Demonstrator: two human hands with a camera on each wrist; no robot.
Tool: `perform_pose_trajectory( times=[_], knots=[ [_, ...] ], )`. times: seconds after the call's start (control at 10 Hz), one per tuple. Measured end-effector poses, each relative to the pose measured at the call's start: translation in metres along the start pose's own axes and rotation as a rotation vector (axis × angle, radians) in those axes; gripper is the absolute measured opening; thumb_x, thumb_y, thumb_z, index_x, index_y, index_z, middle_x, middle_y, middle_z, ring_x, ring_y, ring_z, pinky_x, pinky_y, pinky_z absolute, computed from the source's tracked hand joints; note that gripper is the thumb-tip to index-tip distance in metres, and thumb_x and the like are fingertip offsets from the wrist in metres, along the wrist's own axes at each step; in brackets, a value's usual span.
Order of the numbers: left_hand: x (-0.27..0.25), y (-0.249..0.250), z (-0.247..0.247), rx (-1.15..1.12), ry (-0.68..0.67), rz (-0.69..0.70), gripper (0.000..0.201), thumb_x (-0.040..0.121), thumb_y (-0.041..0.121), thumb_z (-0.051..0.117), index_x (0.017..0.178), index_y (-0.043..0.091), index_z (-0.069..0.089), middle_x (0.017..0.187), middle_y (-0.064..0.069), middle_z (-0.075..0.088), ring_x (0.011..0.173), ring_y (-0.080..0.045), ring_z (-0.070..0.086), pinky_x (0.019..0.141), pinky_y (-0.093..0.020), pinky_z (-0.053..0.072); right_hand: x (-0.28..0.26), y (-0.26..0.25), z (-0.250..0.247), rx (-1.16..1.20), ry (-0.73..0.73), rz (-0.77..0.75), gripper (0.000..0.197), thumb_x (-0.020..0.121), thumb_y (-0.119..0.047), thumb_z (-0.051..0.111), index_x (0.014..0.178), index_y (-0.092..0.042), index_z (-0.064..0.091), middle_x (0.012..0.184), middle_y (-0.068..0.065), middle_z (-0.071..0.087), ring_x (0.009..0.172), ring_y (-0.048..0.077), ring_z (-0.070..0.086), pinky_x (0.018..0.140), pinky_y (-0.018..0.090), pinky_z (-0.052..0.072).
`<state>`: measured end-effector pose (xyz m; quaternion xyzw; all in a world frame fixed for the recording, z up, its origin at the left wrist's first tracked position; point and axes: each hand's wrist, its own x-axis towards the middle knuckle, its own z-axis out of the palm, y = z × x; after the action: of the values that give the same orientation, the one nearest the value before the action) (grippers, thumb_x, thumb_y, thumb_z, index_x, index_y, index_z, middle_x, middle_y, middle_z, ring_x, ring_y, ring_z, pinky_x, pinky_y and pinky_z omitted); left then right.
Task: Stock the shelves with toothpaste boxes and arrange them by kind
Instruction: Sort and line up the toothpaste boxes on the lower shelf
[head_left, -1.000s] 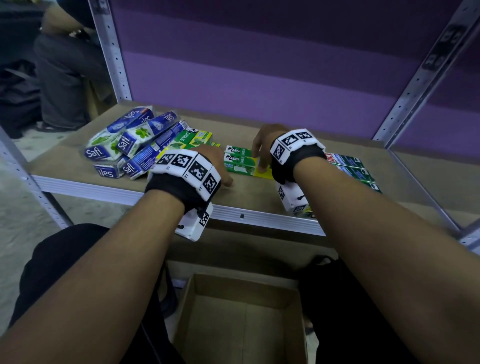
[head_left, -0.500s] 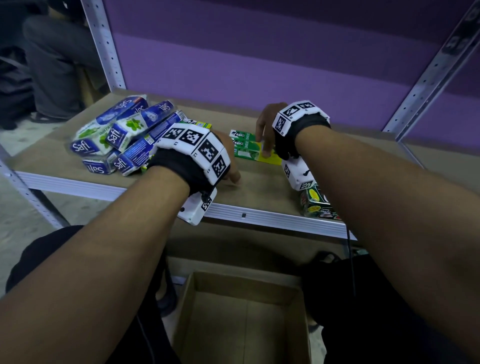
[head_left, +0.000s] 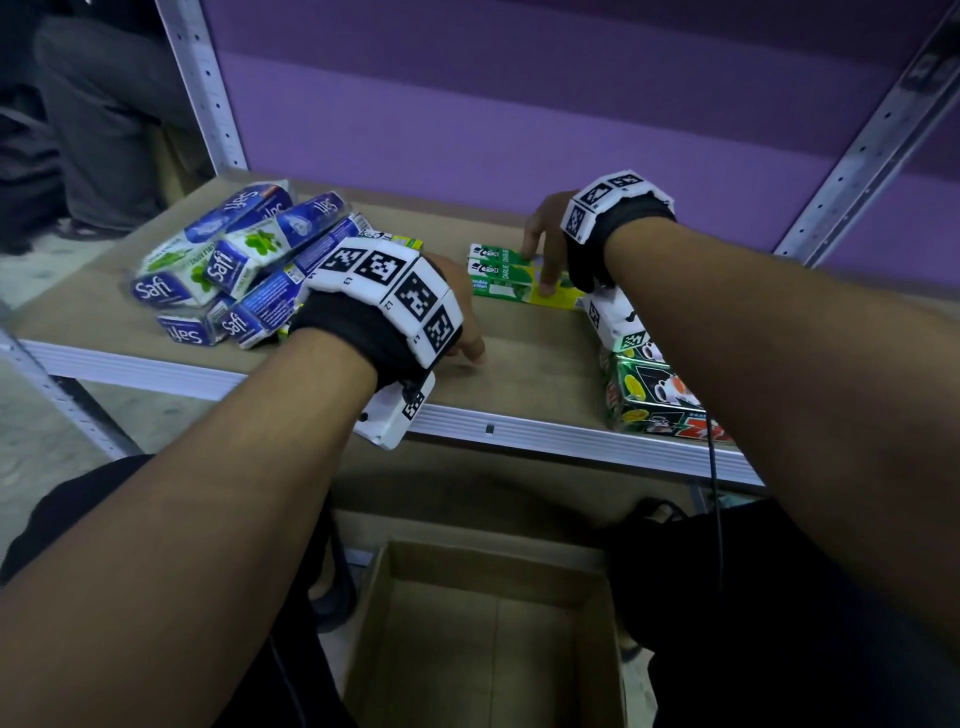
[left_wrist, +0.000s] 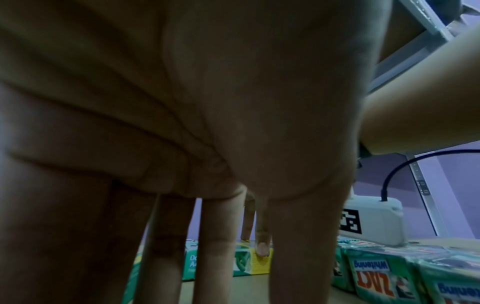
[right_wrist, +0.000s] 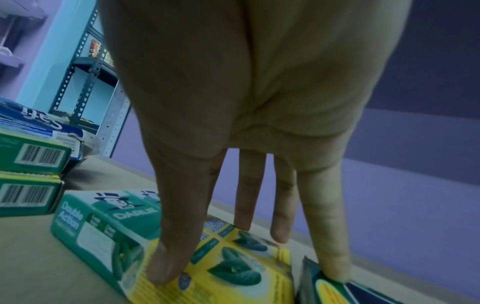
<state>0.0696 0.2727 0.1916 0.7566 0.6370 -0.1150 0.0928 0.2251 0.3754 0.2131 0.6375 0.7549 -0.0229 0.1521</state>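
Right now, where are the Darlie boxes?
Head view: Darlie boxes lie mid-shelf under the right hand, between the Safi pile and Zact boxes.

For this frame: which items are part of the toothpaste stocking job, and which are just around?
Part of the job:
Safi boxes, heaped at the shelf's left
Darlie boxes, under the right hand
Zact boxes, at the right front edge
shelf
left hand, fingers straight

Just around:
cardboard carton on the floor, nothing visible inside
seated person, far left
purple wall

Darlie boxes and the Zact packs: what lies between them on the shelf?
In the right wrist view, no other box: the right hand spans the narrow gap, fingers on the Darlie boxes and the Zact packs.
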Motion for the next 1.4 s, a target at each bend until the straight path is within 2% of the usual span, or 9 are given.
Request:
perform_pose_trajectory(
  times=[0.2, 0.3, 0.5, 0.8, 1.0, 1.1, 1.2, 1.3, 1.4],
  knots=[
    [0.002, 0.001, -0.003, 0.174, -0.081, 0.125, 0.048, 0.093, 0.053, 0.054, 0.063, 0.016, 0.044, 0.068, 0.000, 0.045, 0.080, -0.021, 0.052, 0.071, -0.029, 0.041, 0.006, 0.004, 0.003, 0.089, -0.007, -0.001, 0.057, 0.068, -0.028, 0.090, 0.120, -0.018, 0.069, 0.120, 0.006, 0.068, 0.109, 0.030, 0.064, 0.093, 0.037, 0.053],
    [-0.001, 0.004, -0.006, 0.191, -0.089, 0.110, 0.051, 0.093, 0.054, 0.052, 0.065, 0.012, 0.047, 0.070, -0.002, 0.046, 0.087, -0.021, 0.051, 0.076, -0.031, 0.039, 0.009, 0.008, 0.002, 0.118, -0.025, -0.006, 0.056, 0.068, -0.028, 0.090, 0.119, -0.017, 0.069, 0.121, 0.006, 0.067, 0.110, 0.030, 0.063, 0.092, 0.035, 0.051],
    [-0.001, 0.005, -0.006, 0.108, -0.075, 0.069, 0.048, 0.090, 0.051, 0.061, 0.064, 0.013, 0.048, 0.066, -0.001, 0.045, 0.076, -0.020, 0.049, 0.071, -0.031, 0.038, 0.018, 0.014, 0.005, 0.135, -0.052, -0.054, 0.059, 0.073, -0.020, 0.087, 0.127, -0.016, 0.062, 0.139, 0.009, 0.056, 0.120, 0.032, 0.057, 0.084, 0.030, 0.041],
    [-0.001, 0.006, -0.001, 0.019, 0.006, 0.048, 0.044, 0.083, 0.048, 0.070, 0.062, 0.018, 0.046, 0.063, 0.003, 0.046, 0.076, -0.019, 0.050, 0.069, -0.029, 0.040, 0.023, 0.016, 0.008, 0.139, -0.008, -0.097, 0.062, 0.073, -0.020, 0.087, 0.129, -0.018, 0.061, 0.146, 0.008, 0.048, 0.125, 0.033, 0.052, 0.090, 0.034, 0.041],
    [0.002, -0.009, -0.001, -0.119, 0.016, 0.086, 0.037, 0.080, 0.040, 0.070, 0.055, 0.014, 0.061, 0.051, 0.004, 0.059, 0.055, -0.016, 0.056, 0.060, -0.025, 0.046, 0.016, 0.019, 0.011, 0.238, 0.001, -0.084, 0.063, 0.065, -0.024, 0.092, 0.123, -0.024, 0.066, 0.134, 0.003, 0.060, 0.099, 0.024, 0.059, 0.083, 0.029, 0.044],
    [0.002, -0.022, 0.003, -0.410, -0.031, 0.092, 0.024, 0.080, 0.032, 0.074, 0.080, 0.008, 0.074, 0.075, -0.006, 0.075, 0.055, -0.015, 0.064, 0.062, -0.027, 0.056, 0.009, 0.029, 0.012, 0.333, 0.033, -0.082, 0.073, 0.067, -0.028, 0.091, 0.133, -0.029, 0.061, 0.138, 0.005, 0.058, 0.117, 0.025, 0.059, 0.094, 0.032, 0.044],
    [-0.003, -0.032, -0.003, -0.586, 0.012, 0.141, 0.020, 0.080, 0.032, 0.077, 0.086, 0.014, 0.076, 0.082, -0.007, 0.075, 0.069, -0.019, 0.070, 0.074, -0.040, 0.062, -0.006, 0.040, 0.013, 0.436, 0.080, -0.094, 0.070, 0.072, -0.028, 0.087, 0.135, -0.030, 0.057, 0.142, 0.007, 0.054, 0.127, 0.026, 0.053, 0.093, 0.033, 0.042],
    [-0.012, -0.043, -0.012, -0.552, 0.200, 0.191, 0.012, 0.079, 0.037, 0.075, 0.087, 0.028, 0.076, 0.081, 0.005, 0.074, 0.074, -0.015, 0.071, 0.071, -0.029, 0.060, -0.022, 0.050, 0.018, 0.529, 0.119, -0.120, 0.055, 0.080, -0.018, 0.081, 0.131, -0.024, 0.061, 0.142, 0.010, 0.054, 0.121, 0.019, 0.055, 0.079, 0.027, 0.044],
    [-0.023, -0.054, -0.018, -0.517, 0.345, 0.195, 0.010, 0.083, 0.036, 0.072, 0.091, 0.030, 0.075, 0.083, 0.011, 0.072, 0.069, -0.001, 0.064, 0.064, -0.015, 0.047, -0.036, 0.052, 0.024, 0.523, 0.183, -0.133, 0.046, 0.084, -0.016, 0.078, 0.128, -0.020, 0.063, 0.137, 0.008, 0.058, 0.119, 0.016, 0.056, 0.074, 0.018, 0.042]
  ],
)
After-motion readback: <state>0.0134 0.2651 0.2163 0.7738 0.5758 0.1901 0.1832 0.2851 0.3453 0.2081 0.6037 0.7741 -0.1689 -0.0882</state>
